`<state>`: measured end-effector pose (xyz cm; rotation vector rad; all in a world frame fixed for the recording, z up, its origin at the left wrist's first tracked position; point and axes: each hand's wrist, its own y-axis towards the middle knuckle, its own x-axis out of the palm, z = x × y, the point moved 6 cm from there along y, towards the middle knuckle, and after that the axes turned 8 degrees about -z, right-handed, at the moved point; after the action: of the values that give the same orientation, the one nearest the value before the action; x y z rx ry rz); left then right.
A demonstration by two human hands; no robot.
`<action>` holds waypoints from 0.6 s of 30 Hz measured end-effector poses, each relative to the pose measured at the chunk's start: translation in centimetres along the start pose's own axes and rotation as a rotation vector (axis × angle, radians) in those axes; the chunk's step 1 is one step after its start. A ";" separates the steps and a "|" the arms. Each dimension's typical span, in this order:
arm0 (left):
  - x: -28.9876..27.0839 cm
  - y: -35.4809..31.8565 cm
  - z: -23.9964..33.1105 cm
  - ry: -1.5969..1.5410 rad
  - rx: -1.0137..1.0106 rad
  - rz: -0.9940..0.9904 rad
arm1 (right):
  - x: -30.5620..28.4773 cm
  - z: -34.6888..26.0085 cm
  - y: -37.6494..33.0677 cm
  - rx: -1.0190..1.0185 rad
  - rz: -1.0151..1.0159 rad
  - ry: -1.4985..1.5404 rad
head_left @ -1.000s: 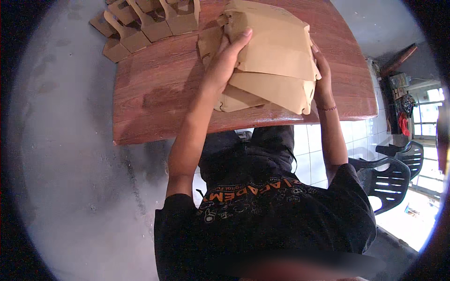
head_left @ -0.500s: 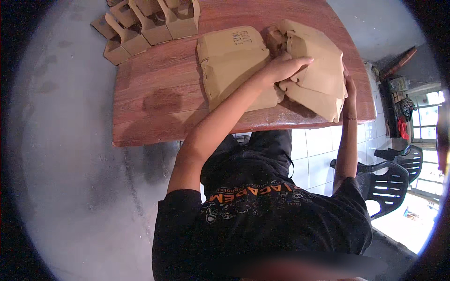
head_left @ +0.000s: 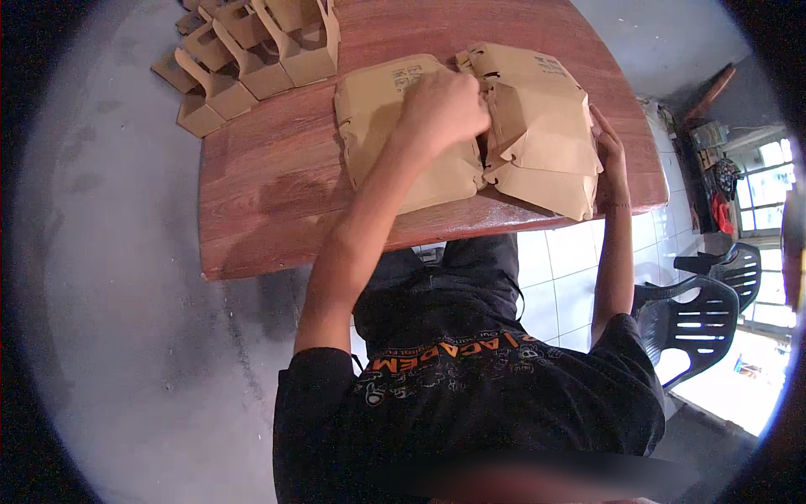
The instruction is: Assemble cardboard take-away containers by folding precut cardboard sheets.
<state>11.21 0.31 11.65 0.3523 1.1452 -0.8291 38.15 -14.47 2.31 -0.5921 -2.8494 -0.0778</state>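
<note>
Two folded brown cardboard boxes lie side by side on the table. My left hand (head_left: 445, 109) is above the left cardboard box (head_left: 369, 126), with its fingers curled down by the left edge of the right cardboard box (head_left: 550, 126). Whatever those fingers pinch is hidden from view. Along the right side of the right box rests my right hand (head_left: 611, 147), its fingers stretched out and apart against the cardboard. Slots and tabs show along that box's left edge, and its panels are bent slightly upward at the creases.
Several cardboard carriers with handles (head_left: 260, 63) stand in rows at the table's far left. The red-brown wooden table (head_left: 260, 193) has a rounded right edge. Dark plastic chairs (head_left: 693, 323) stand on the tiled floor to the right.
My left hand has come off the right box's top panel and moved left, its fingers now curled. The right box has shifted left and straightened against the left one. My right hand's fingers have spread.
</note>
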 end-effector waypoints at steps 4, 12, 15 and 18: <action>3.1 3.9 -2.8 0.308 0.248 0.083 | -0.2 0.4 0.2 0.005 0.006 0.003; 5.9 3.9 -2.7 0.278 0.080 -0.324 | -0.5 -0.1 0.4 0.045 0.011 -0.028; 5.9 2.2 -3.7 0.191 0.179 -0.143 | -0.2 -0.1 1.0 0.035 -0.030 -0.002; 6.4 1.1 -4.6 0.307 0.028 -0.221 | 1.2 -1.1 0.9 0.027 -0.074 -0.008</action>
<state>10.09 1.45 3.89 0.3898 1.4784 -1.0086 37.70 -13.27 3.71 -0.4822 -2.8755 -0.0487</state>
